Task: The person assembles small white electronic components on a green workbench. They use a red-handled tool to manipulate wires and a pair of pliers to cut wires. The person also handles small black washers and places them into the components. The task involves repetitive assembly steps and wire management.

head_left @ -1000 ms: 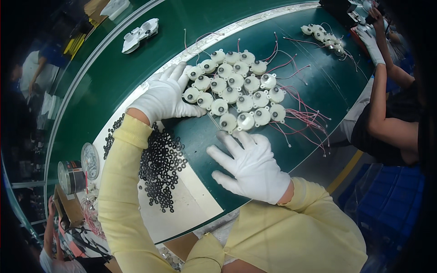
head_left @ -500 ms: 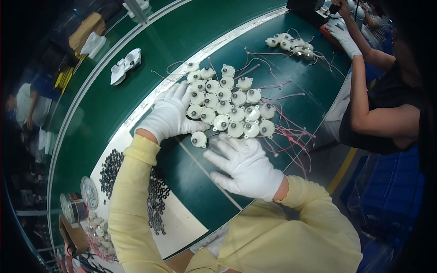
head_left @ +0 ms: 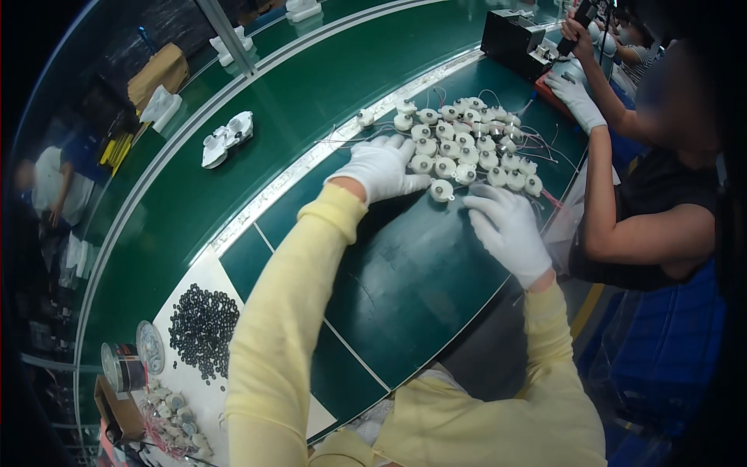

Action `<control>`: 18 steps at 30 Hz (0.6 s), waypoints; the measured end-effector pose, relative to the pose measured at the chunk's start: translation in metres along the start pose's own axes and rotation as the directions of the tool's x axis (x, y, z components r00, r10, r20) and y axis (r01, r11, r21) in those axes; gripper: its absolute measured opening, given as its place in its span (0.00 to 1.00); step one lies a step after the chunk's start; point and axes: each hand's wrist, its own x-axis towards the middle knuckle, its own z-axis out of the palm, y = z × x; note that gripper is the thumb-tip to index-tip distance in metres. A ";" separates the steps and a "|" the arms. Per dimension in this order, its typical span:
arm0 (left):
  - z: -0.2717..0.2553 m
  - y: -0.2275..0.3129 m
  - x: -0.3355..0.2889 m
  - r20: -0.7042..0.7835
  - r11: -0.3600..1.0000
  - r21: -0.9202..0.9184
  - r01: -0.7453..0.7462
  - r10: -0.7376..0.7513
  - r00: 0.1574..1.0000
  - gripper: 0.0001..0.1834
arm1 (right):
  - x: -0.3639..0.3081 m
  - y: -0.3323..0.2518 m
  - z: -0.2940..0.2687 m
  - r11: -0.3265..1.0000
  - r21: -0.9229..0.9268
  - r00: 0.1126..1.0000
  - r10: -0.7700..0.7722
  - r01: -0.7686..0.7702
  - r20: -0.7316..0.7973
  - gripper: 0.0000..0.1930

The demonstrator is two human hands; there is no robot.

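A crowd of small round off-white motors [head_left: 446, 149] with dark shafts and pink and white lead wires stands on the green tabletop. My left hand [head_left: 381, 167], in a white glove, lies open along the left side of the crowd, thumb stretched towards the front motors. My right hand [head_left: 510, 229], also gloved, is at the near side with fingers spread, its fingertips by the nearest motors. Neither hand has a motor in its grasp. One motor [head_left: 442, 191] sits at the front between the hands, and another [head_left: 366, 117] stands apart at the far left.
Black rings [head_left: 204, 323] lie heaped on a white board [head_left: 253, 389] at left, near a tin [head_left: 123, 366] and more wired motors [head_left: 177, 412]. A white moulded part [head_left: 227, 140] rests on the green conveyor [head_left: 288, 93]. At right, a co-worker's gloved hand [head_left: 576, 100] is beside a black box [head_left: 510, 43].
Both my hands have moved away from me and to the right, pushing the motors along the table. They now meet the group that stood farther off.
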 end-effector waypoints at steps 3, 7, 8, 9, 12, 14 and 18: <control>-0.021 -0.019 -0.024 -0.030 0.996 -0.090 0.003 -0.005 1.000 0.30 | 0.003 -0.037 -0.010 0.982 0.179 0.995 0.072 -0.058 -0.075 0.12; -0.028 -0.061 -0.044 -0.335 0.968 -0.155 0.196 -0.238 0.912 0.30 | 0.014 -0.077 0.011 0.918 0.388 0.978 -0.152 0.085 0.146 0.14; -0.018 -0.069 -0.046 -0.456 0.954 -0.205 0.217 -0.290 0.841 0.30 | 0.018 -0.087 0.022 0.902 0.419 0.966 -0.194 0.106 0.174 0.15; -0.020 -0.061 -0.038 -0.352 0.885 -0.305 0.353 -0.449 0.821 0.33 | 0.021 -0.093 0.026 0.927 0.367 0.948 -0.183 0.078 0.261 0.18; -0.003 -0.047 0.037 -0.235 0.845 -0.448 0.293 -0.427 0.873 0.26 | 0.020 -0.083 0.028 0.994 0.106 0.951 -0.033 0.000 0.306 0.27; 0.048 -0.081 0.058 -0.517 0.977 -0.196 0.082 -0.174 0.838 0.14 | 0.017 -0.086 0.050 0.990 0.095 0.949 0.069 -0.103 0.307 0.30; 0.024 -0.012 0.050 -0.286 0.756 -0.651 0.068 -0.327 0.901 0.32 | -0.004 -0.048 0.057 0.952 -0.177 0.945 0.279 -0.249 0.169 0.30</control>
